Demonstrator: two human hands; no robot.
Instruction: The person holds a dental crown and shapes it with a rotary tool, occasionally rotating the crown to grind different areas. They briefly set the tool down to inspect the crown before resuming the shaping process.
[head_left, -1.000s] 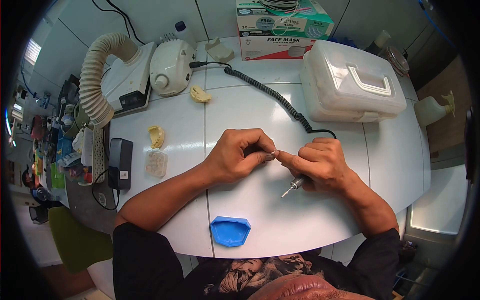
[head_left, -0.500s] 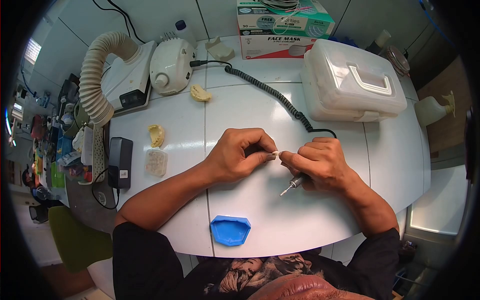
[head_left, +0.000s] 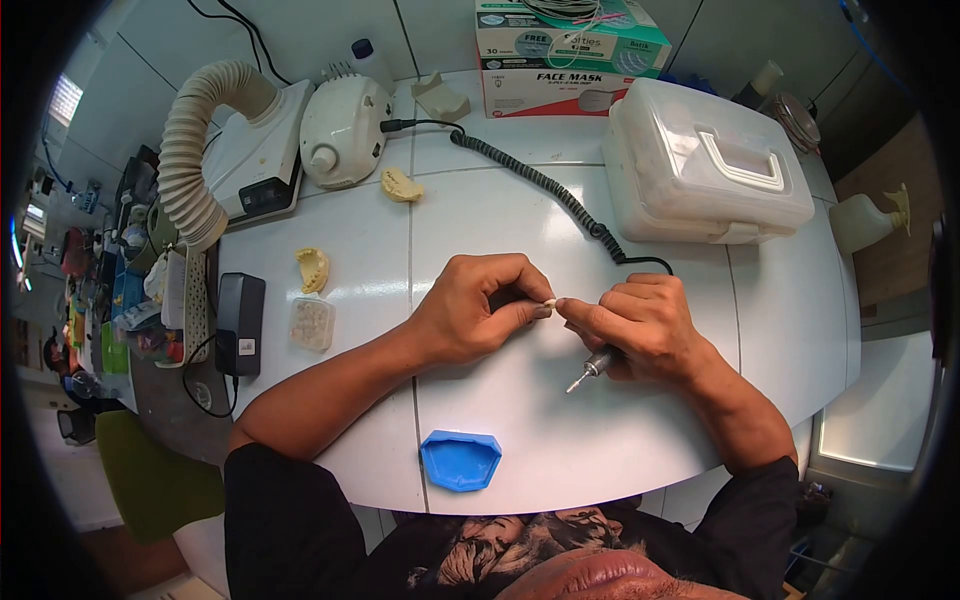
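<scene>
Between the thumb and forefinger of my left hand (head_left: 478, 310) is a tiny cream-white piece (head_left: 551, 303), which looks like a false tooth; the fingers hide most of it. My right hand (head_left: 640, 325) is closed around a rotary handpiece (head_left: 598, 362), its metal bit pointing down and to the left, away from the small piece. The right forefinger is stretched out and its tip touches the piece or lies right against it. A coiled black cord (head_left: 560, 195) runs from the white drill control box (head_left: 345, 130) to behind the right hand.
A blue tray-like mould (head_left: 461, 487) lies near the front edge. On the left are a yellow dental cast (head_left: 313, 270), a small clear box (head_left: 312, 325) and a black power adapter (head_left: 240, 325). Behind stand a ribbed hose (head_left: 185, 150), mask boxes (head_left: 550, 90) and a white case (head_left: 700, 170).
The handpiece in my right hand has shifted slightly to the right, and the right forefinger has moved a little up and left against the small piece. My left hand has barely moved.
</scene>
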